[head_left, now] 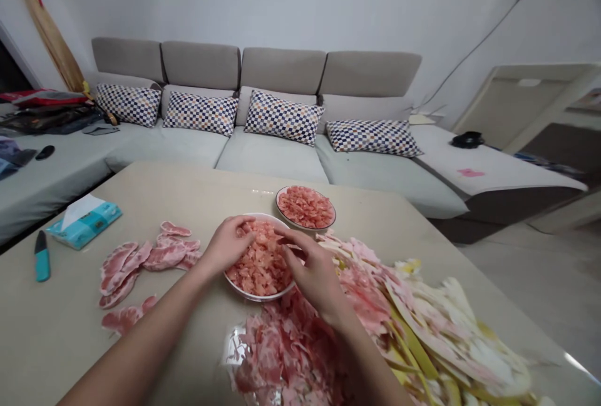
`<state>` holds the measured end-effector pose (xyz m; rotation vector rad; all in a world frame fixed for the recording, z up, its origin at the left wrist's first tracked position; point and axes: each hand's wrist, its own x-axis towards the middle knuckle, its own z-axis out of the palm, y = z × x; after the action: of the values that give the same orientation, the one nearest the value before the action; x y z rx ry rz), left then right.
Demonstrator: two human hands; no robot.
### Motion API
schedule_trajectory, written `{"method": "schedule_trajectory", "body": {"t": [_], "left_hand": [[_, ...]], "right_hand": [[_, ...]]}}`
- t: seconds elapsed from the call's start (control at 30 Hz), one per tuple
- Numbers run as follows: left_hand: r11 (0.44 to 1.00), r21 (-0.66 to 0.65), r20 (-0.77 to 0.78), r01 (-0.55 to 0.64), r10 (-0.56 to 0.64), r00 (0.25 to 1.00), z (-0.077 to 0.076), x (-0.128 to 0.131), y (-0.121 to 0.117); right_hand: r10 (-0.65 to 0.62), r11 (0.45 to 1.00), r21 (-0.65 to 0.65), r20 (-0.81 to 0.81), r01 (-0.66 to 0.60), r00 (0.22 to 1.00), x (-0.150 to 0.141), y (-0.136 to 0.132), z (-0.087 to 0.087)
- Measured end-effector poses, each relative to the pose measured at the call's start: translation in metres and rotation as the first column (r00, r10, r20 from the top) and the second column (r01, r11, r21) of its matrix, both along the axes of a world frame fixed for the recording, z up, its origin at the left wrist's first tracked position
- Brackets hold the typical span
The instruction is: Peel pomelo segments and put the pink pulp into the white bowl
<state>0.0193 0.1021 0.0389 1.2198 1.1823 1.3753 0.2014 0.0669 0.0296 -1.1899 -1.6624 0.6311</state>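
Note:
A white bowl [261, 298] heaped with pink pomelo pulp [263, 262] stands in the middle of the table. My left hand [231, 240] is at its left back rim, thumb and fingers apart over the pulp. From the right, my right hand [312, 268] reaches over the same bowl, fingers spread and curved, with nothing visible in them. Just behind is a dark-rimmed plate [280, 213] of pulp pieces [306, 206]. Torn pink membranes [291, 356] lie in front of the bowl, partly under my right forearm. To the right are thick yellow-and-white pomelo peels [451, 331].
Unpeeled-looking pink segments [124, 268] lie left of the bowl. Farther left are a blue tissue pack [87, 224] and a teal-handled knife [42, 259]. A grey sofa [277, 149] with patterned cushions [284, 118] stands beyond the table [188, 187].

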Motion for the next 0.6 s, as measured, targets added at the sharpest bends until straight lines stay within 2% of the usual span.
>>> {"method": "schedule_trajectory", "body": {"t": [0.1,0.13,0.2,0.3,0.4,0.5,0.6], "left_hand": [[0.995,-0.089,0.025,0.041,-0.039,0.999,0.002,0.001,-0.002],[0.99,-0.126,0.078,0.07,-0.06,0.995,0.003,0.001,-0.005],[0.967,-0.201,0.276,0.16,-0.101,0.956,0.005,-0.001,-0.012],[0.928,-0.254,0.559,0.271,-0.088,0.824,0.011,-0.003,-0.02],[0.921,-0.253,0.639,0.296,-0.071,0.766,0.016,-0.002,-0.03],[0.909,-0.252,0.697,0.333,-0.068,0.714,0.018,0.004,-0.048],[0.921,-0.228,0.713,0.317,-0.064,0.698,0.017,0.013,-0.068]], "right_hand": [[-0.02,0.999,0.042,0.019,0.019,1.0,0.004,-0.002,0.002],[-0.027,0.999,0.047,0.019,0.026,0.999,0.005,-0.003,0.004],[-0.03,0.999,0.041,0.011,0.03,0.999,0.006,-0.006,0.009],[-0.011,1.0,0.026,-0.002,0.011,1.0,0.004,-0.009,0.013],[0.047,0.998,0.035,0.013,-0.047,0.999,-0.001,-0.012,0.015],[0.163,0.984,0.054,0.09,-0.168,0.983,-0.011,-0.019,0.017],[0.24,0.966,0.066,0.149,-0.251,0.959,-0.021,-0.028,0.018]]}}
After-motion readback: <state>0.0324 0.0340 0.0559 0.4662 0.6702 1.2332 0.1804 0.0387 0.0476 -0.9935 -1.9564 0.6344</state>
